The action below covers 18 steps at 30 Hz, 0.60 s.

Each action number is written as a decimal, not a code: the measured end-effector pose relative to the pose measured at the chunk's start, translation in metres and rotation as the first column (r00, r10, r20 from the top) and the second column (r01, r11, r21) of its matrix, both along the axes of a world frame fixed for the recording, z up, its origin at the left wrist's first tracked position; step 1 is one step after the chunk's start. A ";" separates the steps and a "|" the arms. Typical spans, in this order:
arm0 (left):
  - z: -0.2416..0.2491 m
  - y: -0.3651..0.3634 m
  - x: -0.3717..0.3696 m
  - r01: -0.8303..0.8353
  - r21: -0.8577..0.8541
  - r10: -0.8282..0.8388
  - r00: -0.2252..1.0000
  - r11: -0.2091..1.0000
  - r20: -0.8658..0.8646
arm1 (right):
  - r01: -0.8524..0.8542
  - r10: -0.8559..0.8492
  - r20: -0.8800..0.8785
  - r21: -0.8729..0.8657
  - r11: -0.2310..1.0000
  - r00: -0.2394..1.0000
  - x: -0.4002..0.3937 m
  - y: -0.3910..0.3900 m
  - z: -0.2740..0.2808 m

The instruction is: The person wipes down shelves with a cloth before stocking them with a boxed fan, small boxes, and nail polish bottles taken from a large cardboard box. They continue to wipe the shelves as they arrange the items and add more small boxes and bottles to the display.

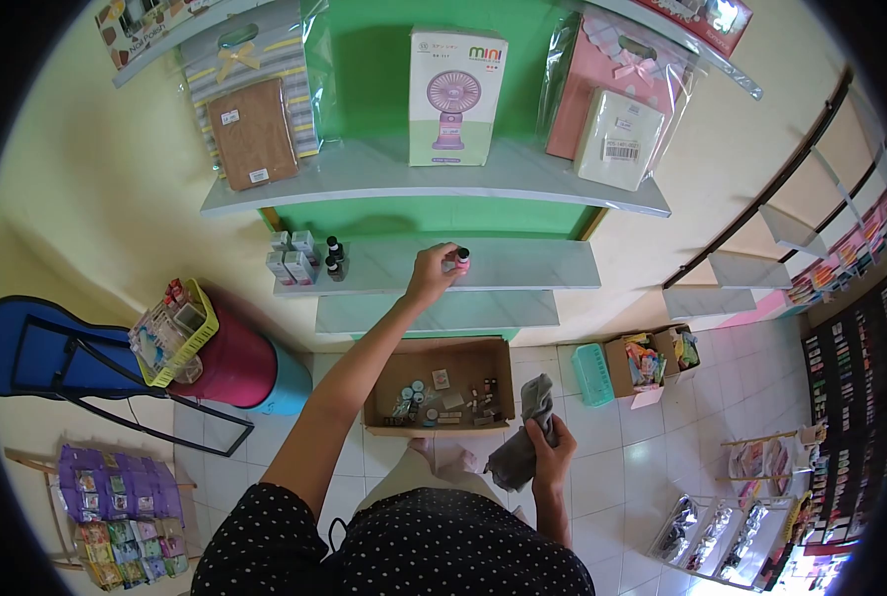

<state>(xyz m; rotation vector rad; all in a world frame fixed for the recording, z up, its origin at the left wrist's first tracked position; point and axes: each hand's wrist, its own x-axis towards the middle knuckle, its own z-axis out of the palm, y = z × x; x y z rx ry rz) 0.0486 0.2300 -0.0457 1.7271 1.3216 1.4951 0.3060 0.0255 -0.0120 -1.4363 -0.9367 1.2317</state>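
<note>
My left hand (434, 274) is at the middle shelf (533, 266), its fingers closed around a small pink bottle with a black cap (462, 258). Left of it on the same shelf stand two dark bottles (335, 260) and several small white boxes (290, 260). Lower down on the right, my right hand (551, 445) grips a crumpled grey cloth (516, 459). Beneath the shelves, an open cardboard box (439, 356) on the floor holds small bottles and jars.
The upper shelf (364, 184) carries a mini fan box (457, 99) and wrapped bags. On the left are a yellow basket (205, 333) on a red drum (230, 363) and a blue folding chair (26, 348). A teal basket (592, 375) and cartons stand right.
</note>
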 end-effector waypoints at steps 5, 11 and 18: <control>0.005 -0.001 0.000 -0.004 0.003 0.004 1.000 1.000 -0.016 | 0.003 -0.003 -0.007 0.002 1.000 1.000 0.002 -0.001 -0.001; 0.008 0.000 -0.002 -0.009 0.016 0.011 0.997 1.000 -0.080 | 0.025 -0.025 -0.002 -0.003 1.000 1.000 0.004 -0.004 0.003; 0.010 -0.004 -0.006 -0.072 -0.032 0.067 0.986 0.997 -0.155 | 0.046 -0.046 -0.015 -0.022 0.999 0.999 0.010 -0.007 -0.001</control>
